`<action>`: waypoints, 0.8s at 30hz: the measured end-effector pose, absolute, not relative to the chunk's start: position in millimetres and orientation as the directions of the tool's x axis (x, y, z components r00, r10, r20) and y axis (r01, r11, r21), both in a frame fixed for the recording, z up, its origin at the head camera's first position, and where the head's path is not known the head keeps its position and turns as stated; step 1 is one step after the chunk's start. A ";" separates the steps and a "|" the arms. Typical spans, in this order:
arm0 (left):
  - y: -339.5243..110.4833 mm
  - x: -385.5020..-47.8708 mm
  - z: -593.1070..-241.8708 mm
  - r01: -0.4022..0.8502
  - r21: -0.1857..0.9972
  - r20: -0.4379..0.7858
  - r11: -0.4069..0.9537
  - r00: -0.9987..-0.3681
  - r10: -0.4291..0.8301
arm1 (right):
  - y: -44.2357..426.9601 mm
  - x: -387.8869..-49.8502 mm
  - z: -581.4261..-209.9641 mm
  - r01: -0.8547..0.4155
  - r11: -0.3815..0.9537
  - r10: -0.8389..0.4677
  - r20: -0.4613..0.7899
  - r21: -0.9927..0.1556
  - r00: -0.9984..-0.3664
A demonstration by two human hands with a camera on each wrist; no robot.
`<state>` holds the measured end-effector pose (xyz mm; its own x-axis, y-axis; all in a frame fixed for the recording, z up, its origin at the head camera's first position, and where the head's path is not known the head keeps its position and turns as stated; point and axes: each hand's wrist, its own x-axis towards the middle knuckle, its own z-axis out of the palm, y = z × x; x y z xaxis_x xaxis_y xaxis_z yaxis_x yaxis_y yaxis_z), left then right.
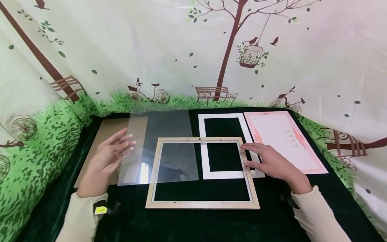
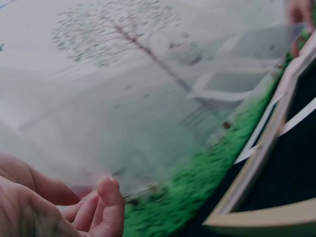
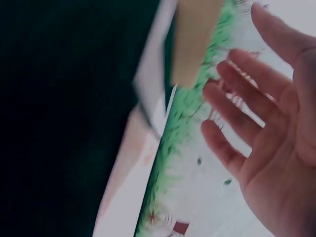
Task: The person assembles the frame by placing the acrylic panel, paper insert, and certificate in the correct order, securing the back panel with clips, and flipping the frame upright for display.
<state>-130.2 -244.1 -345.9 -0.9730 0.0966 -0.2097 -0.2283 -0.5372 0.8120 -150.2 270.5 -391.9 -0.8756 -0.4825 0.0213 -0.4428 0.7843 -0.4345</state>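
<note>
In the head view my left hand (image 1: 113, 154) is at the left edge of a clear sheet (image 1: 172, 117). The left wrist view shows its thumb and fingertips pinching the edge of that clear sheet (image 2: 148, 113), which reflects pale shapes. A light wooden frame (image 1: 202, 205) sits in front, overlapping the sheet's lower right part from above. My right hand (image 1: 272, 161) has its fingers spread by the frame's right side; whether they touch it I cannot tell. In the right wrist view the right hand (image 3: 271, 123) shows a bare palm with loosely extended fingers.
Behind the frame lies a white mat board (image 1: 208, 174) with a rectangular opening. A pink-bordered paper (image 1: 272, 134) is to its right, a brown backing board (image 1: 99, 148) at the left. Dark green cloth (image 1: 181, 225) covers the table; a printed curtain (image 1: 151, 50) stands behind.
</note>
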 end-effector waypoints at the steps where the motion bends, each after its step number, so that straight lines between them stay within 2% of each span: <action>1: -237.8 -130.1 -347.4 -0.240 0.814 -0.229 -0.529 -0.969 0.087 | 267.8 -148.5 -389.5 -0.426 0.776 -0.472 0.021 -0.465 -0.881; 6: -210.7 -127.2 -355.1 -0.285 0.809 -0.287 -0.515 -0.955 0.077 | 245.0 -139.9 -380.5 -0.355 0.728 -0.432 0.010 -0.587 -0.902; 13: -176.4 -130.3 -364.2 -0.322 0.809 -0.333 -0.492 -0.940 0.068 | 216.5 -137.1 -380.7 -0.200 0.659 -0.377 -0.089 -0.725 -0.922; 19: -156.8 -131.2 -370.9 -0.348 0.807 -0.358 -0.476 -0.931 0.074 | 215.2 -138.4 -380.7 -0.084 0.579 -0.328 -0.137 -0.811 -0.935; 24: -152.8 -130.5 -374.4 -0.350 0.794 -0.375 -0.497 -0.926 0.054 | 214.7 -139.0 -381.3 -0.041 0.550 -0.369 -0.199 -0.834 -0.908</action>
